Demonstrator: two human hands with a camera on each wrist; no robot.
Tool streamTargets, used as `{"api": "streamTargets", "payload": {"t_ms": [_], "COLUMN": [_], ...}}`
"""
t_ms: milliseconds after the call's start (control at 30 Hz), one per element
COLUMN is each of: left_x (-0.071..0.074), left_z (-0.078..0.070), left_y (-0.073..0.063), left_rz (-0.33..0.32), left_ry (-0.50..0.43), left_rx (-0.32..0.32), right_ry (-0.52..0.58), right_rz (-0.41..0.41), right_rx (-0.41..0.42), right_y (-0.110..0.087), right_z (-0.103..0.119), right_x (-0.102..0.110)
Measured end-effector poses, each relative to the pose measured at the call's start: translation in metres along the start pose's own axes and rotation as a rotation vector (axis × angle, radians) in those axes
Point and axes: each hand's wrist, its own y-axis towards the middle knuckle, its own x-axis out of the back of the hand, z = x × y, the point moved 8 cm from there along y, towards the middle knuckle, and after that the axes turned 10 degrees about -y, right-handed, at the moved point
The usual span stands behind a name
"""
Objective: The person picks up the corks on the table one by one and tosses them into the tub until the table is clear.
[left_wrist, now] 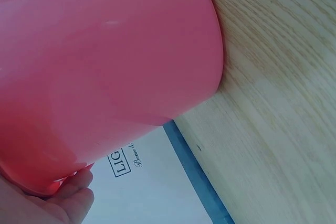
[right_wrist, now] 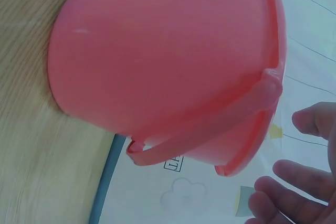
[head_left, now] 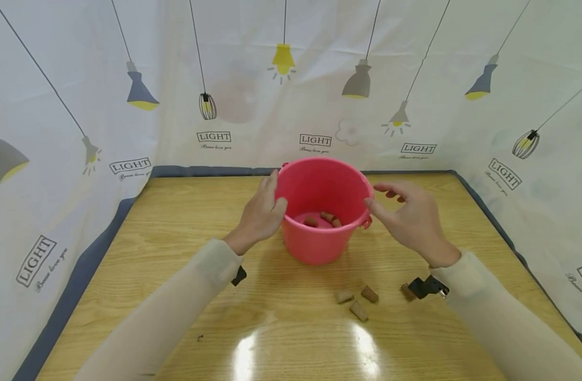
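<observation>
A pink plastic bucket (head_left: 317, 246) stands upright on the wooden table, its handle (right_wrist: 199, 135) hanging down along its side in the right wrist view. Several small brown cork-like cylinders (head_left: 311, 221) lie on its bottom. At the left of the rim my left hand (head_left: 261, 214) grips the bucket, thumb over the edge and fingers along the outside. My right hand (head_left: 410, 217) is by the right side of the rim, fingers spread and bent. In the right wrist view a gap shows between those fingertips (right_wrist: 286, 174) and the bucket.
Three more cylinders (head_left: 358, 311) lie on the table (head_left: 281, 338) in front of the bucket. Another cylinder (head_left: 407, 292) sits beside the black strap (head_left: 426, 287) on my right wrist. A white curtain (head_left: 262, 121) printed with lamps surrounds the table on the back and sides.
</observation>
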Motion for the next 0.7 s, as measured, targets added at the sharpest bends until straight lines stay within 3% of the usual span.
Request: {"api": "streamTargets", "payload": {"t_ms": [400, 700], "left_x": [0.000, 0.001], "left_z": [0.001, 0.000], "left_y": [0.001, 0.001], "left_rz": [0.004, 0.005], "left_ry": [0.013, 0.012], "left_rx": [-0.007, -0.012], "right_ry": [-0.049, -0.092], "right_rz": [0.002, 0.054], "right_rx": [0.002, -0.030], "right_y": [-0.004, -0.010], "right_z": [-0.008, -0.018], "right_x": [0.010, 0.009]}}
